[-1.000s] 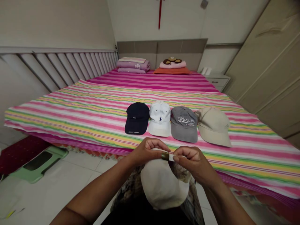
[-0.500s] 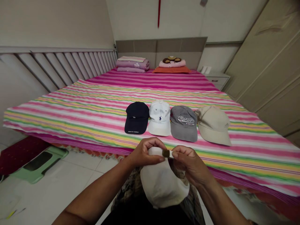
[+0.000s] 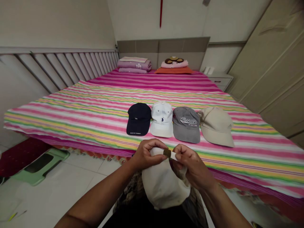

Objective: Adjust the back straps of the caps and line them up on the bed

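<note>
A cream-white baseball cap (image 3: 163, 186) hangs between my hands, its rounded crown towards me. My left hand (image 3: 149, 154) pinches the cap's back strap on one side of a brass-coloured buckle (image 3: 167, 153). On the other side of that buckle, my right hand (image 3: 190, 164) grips the white strap end (image 3: 174, 156) between thumb and fingers. Beyond my hands a row of caps lies on the bed: a navy cap (image 3: 139, 118), a white cap (image 3: 161, 118) with a small blue emblem, a grey cap (image 3: 186, 125) with white lettering and a beige cap (image 3: 217, 126).
The bed (image 3: 83, 107) has a striped cover. Folded purple bedding (image 3: 134, 66) and a pink pillow (image 3: 174, 64) on orange cloth lie by the headboard (image 3: 140, 47). On the floor at left stands a green stool (image 3: 45, 164). A railing (image 3: 78, 66) borders the bed's left side.
My right thumb and fingers have shifted slightly along the strap end by the buckle. Both hands and the held cap have risen a little. The row of caps lies as before.
</note>
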The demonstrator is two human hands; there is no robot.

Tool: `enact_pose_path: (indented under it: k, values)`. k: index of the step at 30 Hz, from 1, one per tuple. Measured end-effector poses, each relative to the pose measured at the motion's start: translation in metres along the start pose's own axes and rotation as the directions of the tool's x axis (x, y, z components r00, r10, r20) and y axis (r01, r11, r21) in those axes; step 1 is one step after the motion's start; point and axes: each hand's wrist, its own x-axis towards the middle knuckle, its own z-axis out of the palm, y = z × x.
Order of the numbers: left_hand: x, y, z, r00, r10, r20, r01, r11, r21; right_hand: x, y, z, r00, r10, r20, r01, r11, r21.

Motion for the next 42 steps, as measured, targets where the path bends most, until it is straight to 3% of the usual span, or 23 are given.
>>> enact_pose_path:
  k: [6,13,19,27,30,34,38,42]
  values:
    - [0.0,0.0,0.001,0.992,-0.085,0.089,0.094,0.99,-0.105,0.001,-0.003,0.001,0.999,-0.008,-0.031,0.004,0.991,-0.132]
    - [0.0,0.001,-0.004,0.992,-0.126,-0.011,0.118,0.953,-0.28,-0.002,-0.013,-0.01,0.998,0.063,-0.003,-0.06,0.933,-0.354]
    - [0.001,0.0,-0.001,0.981,-0.189,0.032,0.187,0.909,-0.373,-0.001,-0.011,-0.004,0.999,0.043,-0.028,-0.05,0.935,-0.352]
    - [-0.001,0.0,0.0,0.986,-0.167,-0.001,0.148,0.875,-0.462,0.002,-0.01,-0.002,0.998,0.063,-0.025,-0.068,0.959,-0.275]
    - [-0.001,-0.001,0.003,0.989,-0.145,-0.008,0.129,0.901,-0.414,0.003,-0.008,0.002,0.997,0.066,-0.03,-0.07,0.976,-0.206]
    - [0.0,0.0,0.004,1.0,-0.029,0.007,0.03,0.969,-0.243,0.005,-0.006,0.008,0.997,0.076,0.016,-0.074,0.99,-0.12]
    - [0.001,0.002,0.002,0.998,0.043,-0.053,-0.056,0.961,-0.27,0.004,-0.009,0.007,0.995,0.09,0.031,-0.083,0.981,-0.176]
    - [0.0,0.0,0.001,0.997,0.024,-0.073,-0.047,0.94,-0.337,0.004,-0.011,0.005,0.995,0.096,0.001,-0.093,0.972,-0.214]
